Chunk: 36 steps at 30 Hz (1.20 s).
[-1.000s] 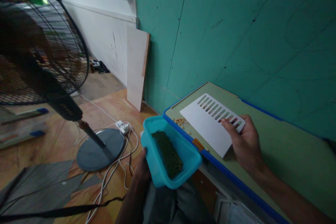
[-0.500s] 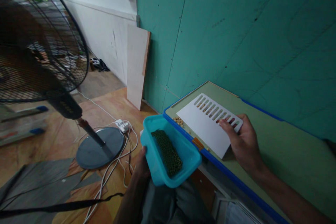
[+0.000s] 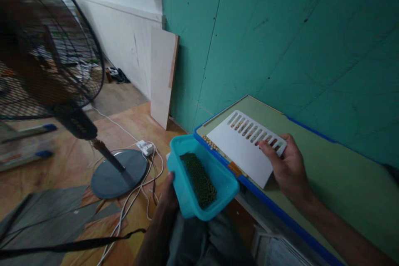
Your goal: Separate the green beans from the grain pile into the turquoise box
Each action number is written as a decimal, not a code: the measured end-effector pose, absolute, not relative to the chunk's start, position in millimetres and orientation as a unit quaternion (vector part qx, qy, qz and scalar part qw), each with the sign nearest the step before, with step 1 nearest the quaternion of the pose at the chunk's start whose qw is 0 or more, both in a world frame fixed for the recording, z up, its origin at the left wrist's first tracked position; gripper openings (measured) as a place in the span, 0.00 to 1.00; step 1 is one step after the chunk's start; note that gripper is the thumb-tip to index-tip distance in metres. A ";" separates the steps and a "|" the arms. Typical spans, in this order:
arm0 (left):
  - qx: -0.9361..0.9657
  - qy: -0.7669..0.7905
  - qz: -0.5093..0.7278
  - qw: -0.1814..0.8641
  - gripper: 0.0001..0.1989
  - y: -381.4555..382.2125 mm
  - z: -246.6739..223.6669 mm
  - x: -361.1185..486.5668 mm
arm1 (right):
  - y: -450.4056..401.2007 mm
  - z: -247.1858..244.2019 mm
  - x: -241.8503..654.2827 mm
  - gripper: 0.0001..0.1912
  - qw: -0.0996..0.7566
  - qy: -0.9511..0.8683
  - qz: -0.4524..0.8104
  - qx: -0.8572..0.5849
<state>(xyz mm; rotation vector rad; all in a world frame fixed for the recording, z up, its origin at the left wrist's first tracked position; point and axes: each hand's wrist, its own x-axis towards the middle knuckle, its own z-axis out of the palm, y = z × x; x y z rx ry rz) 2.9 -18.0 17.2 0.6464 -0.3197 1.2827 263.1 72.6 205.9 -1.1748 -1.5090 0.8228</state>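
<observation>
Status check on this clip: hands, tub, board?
Left hand holds teal tub of green beans. Right hand grips slotted white board. Tan beans at table edge.

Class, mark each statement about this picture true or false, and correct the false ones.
1. The left hand holds a turquoise tub below the table's edge. True.
2. The tub holds yellow beans. False: it holds dark green beans.
3. The right hand grips the slotted white board at its slotted end. True.
4. The board stands upright against the wall. False: it lies on the green table.
5. A few pale beans lie at the table's corner, beside the board. True.
6. The pedestal fan stands on the table. False: it stands on the floor.
</observation>
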 end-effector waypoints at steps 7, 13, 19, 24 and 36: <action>0.307 -0.130 0.597 0.729 0.21 -18.0 22.3 3.3 | 74.7 205.0 262.7 0.30 0.528 -0.611 0.348 -0.475; 0.305 -0.118 0.606 0.725 0.22 -18.3 18.6 0.9 | 70.5 208.3 261.8 0.27 0.524 -0.642 0.327 -0.454; 0.292 -0.113 0.604 0.733 0.21 -18.8 15.9 1.3 | 69.7 206.6 260.9 0.27 0.504 -0.652 0.335 -0.456; 0.293 -0.094 0.608 0.731 0.20 -17.7 15.7 1.0 | 73.6 203.3 263.6 0.27 0.522 -0.630 0.330 -0.470; 0.286 -0.090 0.615 0.729 0.17 -18.6 23.5 3.1 | 85.4 198.1 260.2 0.26 0.566 -0.597 0.280 -0.494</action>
